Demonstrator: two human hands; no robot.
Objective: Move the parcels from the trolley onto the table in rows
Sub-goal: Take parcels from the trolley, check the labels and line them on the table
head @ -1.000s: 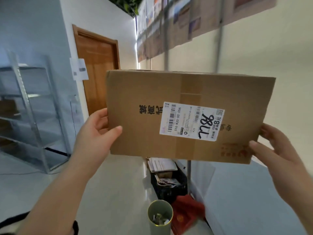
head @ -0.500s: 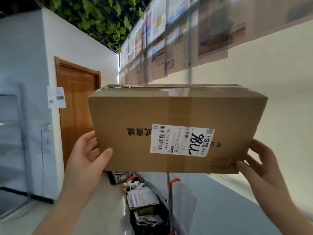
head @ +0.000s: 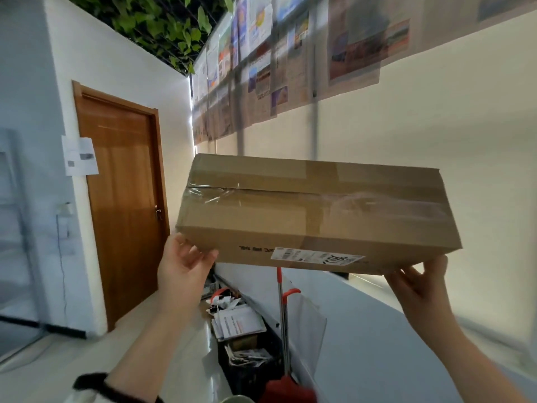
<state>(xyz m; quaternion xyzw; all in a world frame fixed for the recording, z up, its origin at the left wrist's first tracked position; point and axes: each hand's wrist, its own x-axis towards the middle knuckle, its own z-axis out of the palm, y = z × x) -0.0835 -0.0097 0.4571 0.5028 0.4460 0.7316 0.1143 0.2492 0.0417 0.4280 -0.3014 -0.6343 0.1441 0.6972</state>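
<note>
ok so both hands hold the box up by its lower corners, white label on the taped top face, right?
Not quite: the label sits on the side face nearest the person, below the taped top, not on it. The rest stands: the head view shows the left hand and right hand holding the box up by its lower corners.

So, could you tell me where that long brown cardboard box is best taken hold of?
Grip the long brown cardboard box at its two short ends, low by the bottom corners, one hand from each side: it looks too long for one hand, and its taped top offers no hold. The left hand and right hand sit there.
</note>
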